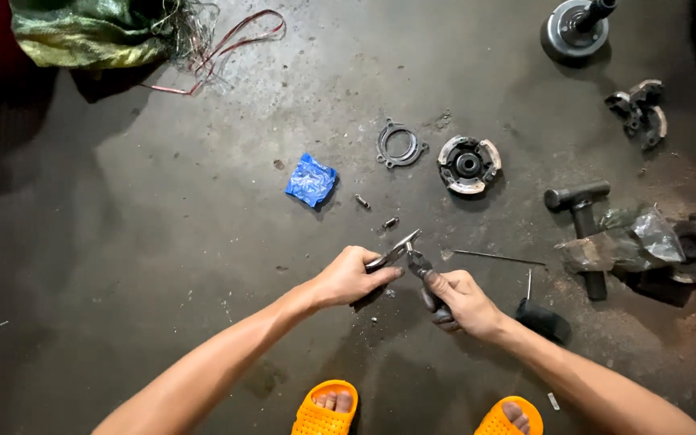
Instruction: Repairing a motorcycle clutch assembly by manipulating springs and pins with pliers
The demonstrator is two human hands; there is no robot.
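Note:
My left hand point(350, 276) grips a small curved metal part point(399, 248) just above the dark concrete floor. My right hand point(462, 300) is closed on the handles of pliers point(420, 264), whose jaws meet the end of that metal part. Both hands are close together at the middle of the view. Past them on the floor lie a round clutch assembly with pale shoes point(467, 163), a flat metal ring plate point(401, 145), two small pins point(362, 201) and a crumpled blue plastic packet point(311, 180).
A T-handle wrench point(583, 211) and a plastic-wrapped part point(627, 241) lie at the right, a thin rod point(497, 258) near my right hand. A screwdriver handle point(543, 319) rests by my right wrist. Green cloth and wires point(98, 32) sit far left. My orange sandals point(325, 409) show below.

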